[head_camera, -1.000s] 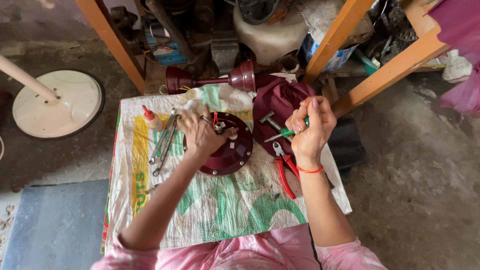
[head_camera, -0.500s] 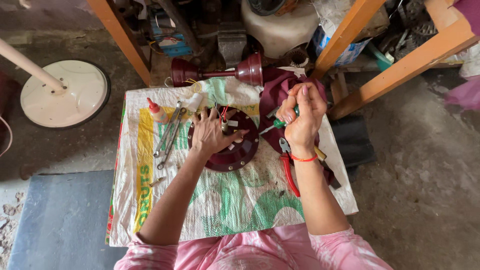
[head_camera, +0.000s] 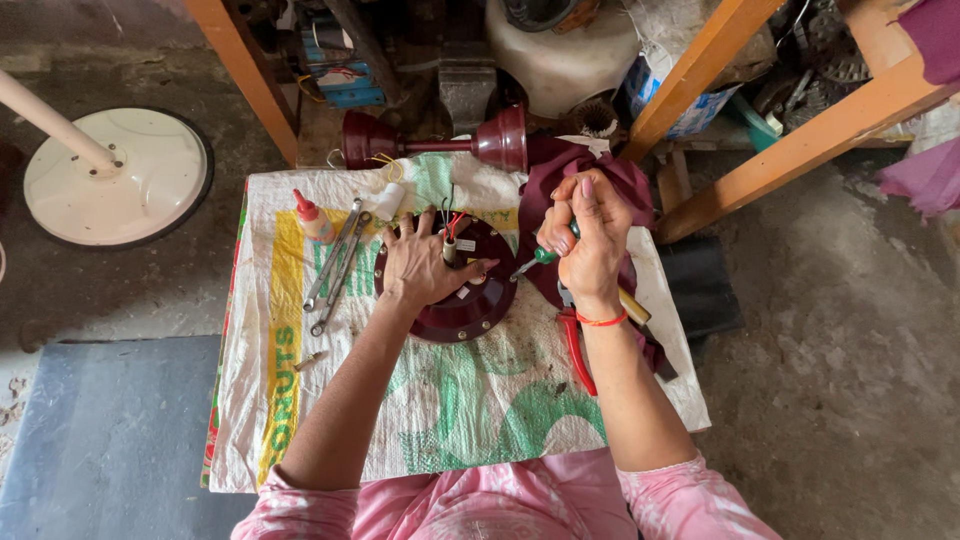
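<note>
One maroon motor housing (head_camera: 470, 300) under flat left hand (head_camera: 425, 265); right hand (head_camera: 590, 240) grips one screwdriver (head_camera: 535, 258).

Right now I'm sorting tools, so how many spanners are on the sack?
2. The spanners lie side by side left of the maroon disc: one nearer the glue bottle, the other beside it. More may hide under the cloth.

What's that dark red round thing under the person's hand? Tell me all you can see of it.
The dark red round housing is a shallow, glossy dish, probably painted metal or plastic, lying flat on the woven sack. Red, black and white wires rise from its middle. The left hand lies spread on it; the right hand holds a green-handled screwdriver beside it.
</note>
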